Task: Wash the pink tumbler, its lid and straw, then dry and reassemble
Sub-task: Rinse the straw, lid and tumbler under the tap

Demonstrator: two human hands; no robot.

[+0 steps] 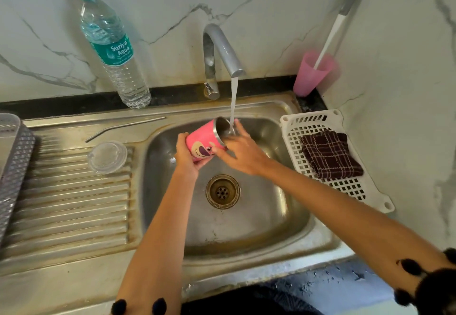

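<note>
The pink tumbler [202,139], printed with a cartoon face, is tilted on its side over the sink basin [259,216], mouth toward the tap. My left hand [186,154] grips its base. My right hand [240,152] rests on the steel rim, fingers at the mouth. Water runs from the faucet [220,50] into the opening. The clear round lid [107,157] lies on the ribbed drainboard [69,203]. The bent metal straw [123,127] lies on the steel ledge behind it.
A water bottle [112,48] stands behind the drainboard. A pink plastic cup [311,74] holding a white stick is at the back right. A white perforated tray [293,122] holds a dark checked cloth [330,154]. A grey basket [12,156] sits at far left.
</note>
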